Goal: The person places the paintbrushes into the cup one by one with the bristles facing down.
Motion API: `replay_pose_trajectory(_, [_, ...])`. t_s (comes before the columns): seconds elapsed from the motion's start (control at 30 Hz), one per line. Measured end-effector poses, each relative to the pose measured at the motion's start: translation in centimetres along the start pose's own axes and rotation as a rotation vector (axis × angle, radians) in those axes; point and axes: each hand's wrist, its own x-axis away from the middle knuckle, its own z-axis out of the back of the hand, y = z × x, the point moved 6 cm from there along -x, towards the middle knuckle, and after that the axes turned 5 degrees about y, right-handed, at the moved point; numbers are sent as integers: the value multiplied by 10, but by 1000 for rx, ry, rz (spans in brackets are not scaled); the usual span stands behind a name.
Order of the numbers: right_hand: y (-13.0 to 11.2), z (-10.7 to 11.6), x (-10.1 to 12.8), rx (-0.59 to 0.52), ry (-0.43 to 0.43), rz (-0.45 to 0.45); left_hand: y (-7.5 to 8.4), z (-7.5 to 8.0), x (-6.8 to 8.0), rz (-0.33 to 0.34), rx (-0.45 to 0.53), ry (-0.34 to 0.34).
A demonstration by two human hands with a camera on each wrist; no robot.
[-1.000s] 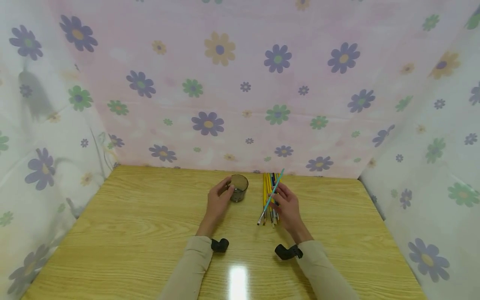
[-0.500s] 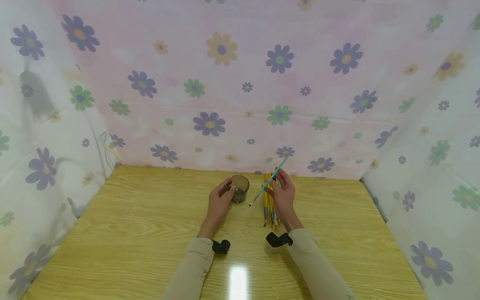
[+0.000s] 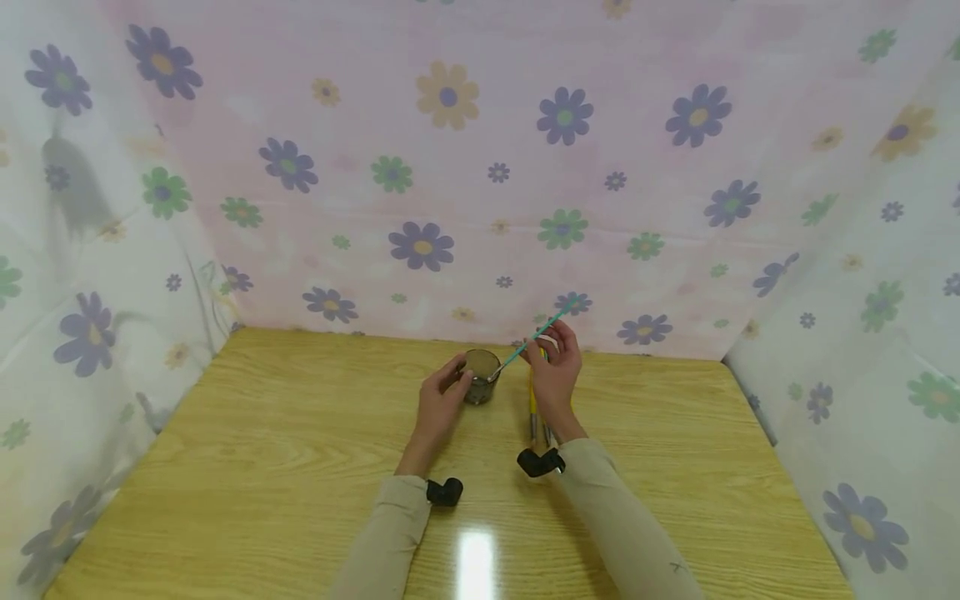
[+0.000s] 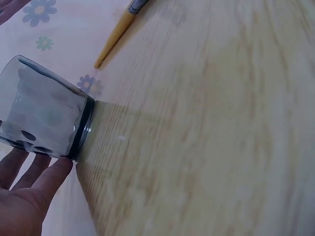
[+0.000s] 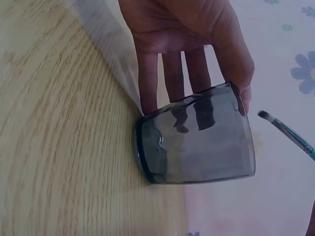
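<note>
A smoky grey drinking glass stands upright near the table's back edge. My left hand holds it from the left, fingers along its side and thumb near the front; in the right wrist view the fingers show behind the glass. My right hand pinches a thin turquoise paintbrush by its handle, tilted with the bristles down to the left. In the head view the bristles overlap the glass's mouth; in the right wrist view the paintbrush tip is just beyond the rim, apart from it.
Several yellow-handled paintbrushes lie on the wood-grain table beneath my right hand, partly hidden by it. A flowered cloth hangs behind the table and along both sides.
My right hand has lifted the turquoise paintbrush off the pile and carried it left, so its bristle end is now at the glass's mouth. The left hand stays at the glass.
</note>
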Motion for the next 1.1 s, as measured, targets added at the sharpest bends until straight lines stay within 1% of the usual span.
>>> replay_pose_trajectory(0.1, [-2,-6,-1,11,-16,48,1,-1,0,2,-5,-6])
replay_pose_trajectory(0.23, [2,-12,-2,62,-32,97,2,-2,0,18,-2,-10])
replay_pose_trajectory(0.3, [7,-12,-2,103,-30,101,2,-2,0,17,0,-10])
replay_pose_trajectory(0.37, [14,-11,-1,133,-19,88,11,-3,3,41,-2,-17])
replay_pose_trajectory(0.53, [25,-11,3,144,-18,85,12,-5,4,42,-41,-22])
replay_pose_trajectory(0.6, [28,-12,4,146,-21,77,10,-6,4,33,-53,-14])
replay_pose_trajectory(0.73, [28,-13,6,159,-15,47,30,-6,9,44,-69,-30])
replay_pose_trajectory(0.83, [21,-17,10,172,-17,42,37,-4,9,49,-68,-41])
replay_pose_trajectory(0.9, [17,-20,13,189,-24,45,32,-4,7,54,-65,-32])
replay_pose_trajectory(0.97, [14,-22,16,202,-26,49,23,-4,4,57,-52,-16])
replay_pose_trajectory(1.07, [15,-22,17,216,-25,50,9,-4,0,65,-48,1])
replay_pose_trajectory(1.1, [16,-22,17,218,-21,47,6,-4,0,67,-46,3])
